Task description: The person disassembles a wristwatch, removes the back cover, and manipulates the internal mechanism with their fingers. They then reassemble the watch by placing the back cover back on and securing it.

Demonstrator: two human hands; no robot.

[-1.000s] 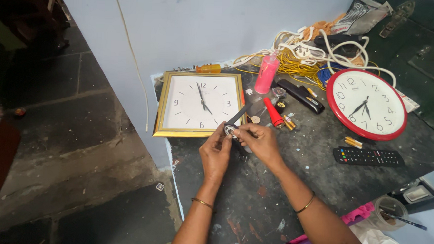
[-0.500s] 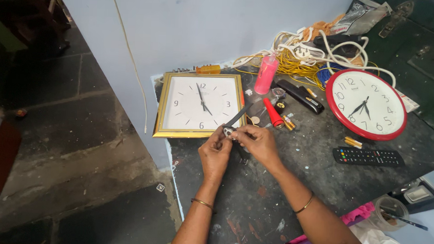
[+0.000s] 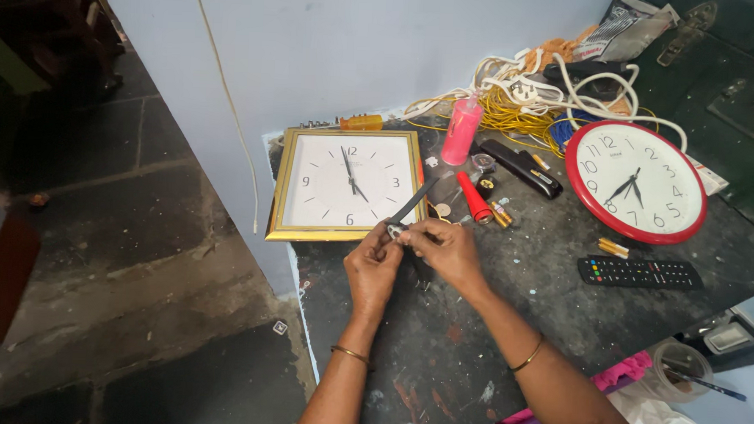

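We see both hands meeting over the dark, paint-flecked counter, just below the lower right corner of the square gold-framed clock. The left hand and the right hand are pressed close together, fingertips pinching a small metal wristwatch between them. Its dark strap sticks up toward 1 o'clock from the hands, lying across the gold frame's corner. Each wrist carries a thin bangle.

From the hands, at 1 o'clock, we find a red cylindrical tool with a couple of small batteries just beside it. Farther out in the same direction stands a pink plastic bottle, and near it lies a black oblong case. At 2 o'clock sits the round red-rimmed clock, face up, well apart from the hands. At 3 o'clock lies a black remote control, with another battery between it and the red clock. Behind all this, against the pale wall, we see a tangle of white and yellow cables. At 12 o'clock, beyond the gold clock, an orange-handled screwdriver rests along the wall.
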